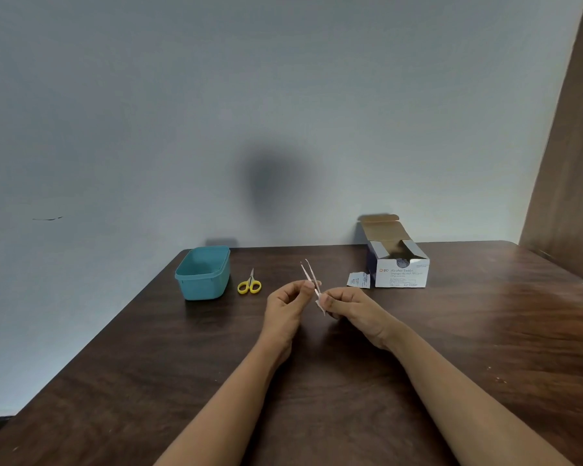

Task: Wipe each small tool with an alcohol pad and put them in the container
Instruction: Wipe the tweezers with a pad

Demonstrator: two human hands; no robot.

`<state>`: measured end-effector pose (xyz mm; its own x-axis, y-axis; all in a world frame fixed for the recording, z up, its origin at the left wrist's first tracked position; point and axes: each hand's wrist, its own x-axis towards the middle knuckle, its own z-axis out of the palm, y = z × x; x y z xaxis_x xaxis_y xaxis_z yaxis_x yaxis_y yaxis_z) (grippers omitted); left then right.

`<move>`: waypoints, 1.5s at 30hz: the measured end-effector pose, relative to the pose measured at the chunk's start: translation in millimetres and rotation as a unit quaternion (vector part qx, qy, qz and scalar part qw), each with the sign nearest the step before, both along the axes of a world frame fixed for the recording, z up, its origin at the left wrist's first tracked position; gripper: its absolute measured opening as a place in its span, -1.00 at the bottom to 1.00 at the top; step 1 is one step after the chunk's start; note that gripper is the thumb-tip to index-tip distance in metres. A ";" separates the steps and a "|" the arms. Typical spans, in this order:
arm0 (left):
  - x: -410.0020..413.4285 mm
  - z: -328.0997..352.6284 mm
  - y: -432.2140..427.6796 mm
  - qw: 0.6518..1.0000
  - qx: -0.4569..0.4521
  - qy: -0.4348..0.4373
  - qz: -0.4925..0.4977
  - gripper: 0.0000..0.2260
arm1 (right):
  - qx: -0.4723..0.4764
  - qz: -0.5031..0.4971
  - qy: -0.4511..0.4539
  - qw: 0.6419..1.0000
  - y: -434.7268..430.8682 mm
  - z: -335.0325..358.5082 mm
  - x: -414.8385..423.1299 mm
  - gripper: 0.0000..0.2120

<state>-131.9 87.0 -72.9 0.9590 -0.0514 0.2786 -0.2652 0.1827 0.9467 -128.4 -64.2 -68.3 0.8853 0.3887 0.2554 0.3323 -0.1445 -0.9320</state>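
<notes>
white box (401, 275), far right on the table (485, 331): "BD" logo and "Alcohol Swabs" on its front | smaller lines under it: too blurred to read | torn packet (358, 280), just left of the box: print not readable

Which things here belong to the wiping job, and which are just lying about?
Job: tweezers, pinched by the left hand; alcohol pad, held by the right hand against them; yellow scissors; teal container; open swab box.
Lying about: torn pad wrapper beside the box, on the table.
</notes>
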 end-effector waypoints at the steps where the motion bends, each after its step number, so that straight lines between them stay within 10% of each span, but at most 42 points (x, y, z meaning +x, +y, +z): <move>1: 0.1 0.1 0.0 1.000 -0.009 0.004 0.001 -0.87 | -0.007 0.002 -0.001 1.000 0.5 0.6 -0.6 -0.75; 45: 10.1 -5.3 -1.2 0.987 -0.098 -0.001 0.123 -0.86 | 0.057 -0.170 -0.048 0.983 10.0 -9.7 4.9 -0.88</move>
<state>-121.8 85.8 -78.2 0.9350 0.2388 0.2621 -0.3267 0.2929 0.8986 -123.5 -54.3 -78.1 0.9290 0.0394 0.3681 0.3695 -0.1592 -0.9155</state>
